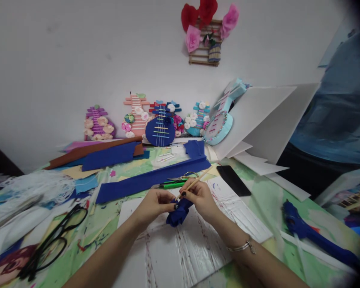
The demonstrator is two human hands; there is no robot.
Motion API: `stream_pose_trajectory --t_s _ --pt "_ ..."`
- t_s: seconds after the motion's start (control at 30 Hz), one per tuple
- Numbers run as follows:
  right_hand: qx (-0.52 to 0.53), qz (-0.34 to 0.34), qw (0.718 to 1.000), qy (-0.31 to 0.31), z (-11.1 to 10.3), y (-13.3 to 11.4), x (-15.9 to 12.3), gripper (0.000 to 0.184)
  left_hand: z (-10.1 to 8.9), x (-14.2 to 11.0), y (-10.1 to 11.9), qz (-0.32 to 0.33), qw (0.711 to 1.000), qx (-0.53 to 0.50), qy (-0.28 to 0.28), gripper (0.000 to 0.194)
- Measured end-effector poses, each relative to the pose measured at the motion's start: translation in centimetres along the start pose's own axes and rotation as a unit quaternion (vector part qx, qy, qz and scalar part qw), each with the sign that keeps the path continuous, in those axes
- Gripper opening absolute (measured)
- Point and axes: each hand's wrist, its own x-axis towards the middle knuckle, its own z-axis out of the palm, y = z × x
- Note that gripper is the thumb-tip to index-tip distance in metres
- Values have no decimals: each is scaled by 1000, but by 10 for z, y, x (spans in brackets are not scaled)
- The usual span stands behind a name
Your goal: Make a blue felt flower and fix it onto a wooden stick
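Note:
In the middle of the head view, my left hand pinches a blue flower-like piece of crumpled paper or fabric between thumb and fingers. My right hand grips a thin wooden stick, whose lower end meets the blue flower. That hand's fingers also lie against the flower's right side, so part of it is hidden. Below both hands is a white board marked with dark and reddish streaks. Just beyond them lie scissors and a green pen-like tool.
A long blue strip crosses the table behind my hands. Black glasses lie at left, a phone and a blue glue gun at right. Lute-shaped crafts, including a dark blue one, lean along the wall beside white sheets.

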Motion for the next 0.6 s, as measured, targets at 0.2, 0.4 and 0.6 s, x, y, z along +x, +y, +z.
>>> stream_pose_trajectory --t_s 0.2,0.4,0.6 --pt "-19 -17 1000 3 -2 2 1 11 -8 -2 6 26 997 59 -32 26" --pt "0 -8 1000 5 -1 2 0 11 -11 -2 7 -1 996 7 -90 30" --pt "-4 10 1000 -5 -1 2 0 11 -9 -2 7 5 997 31 -74 21"
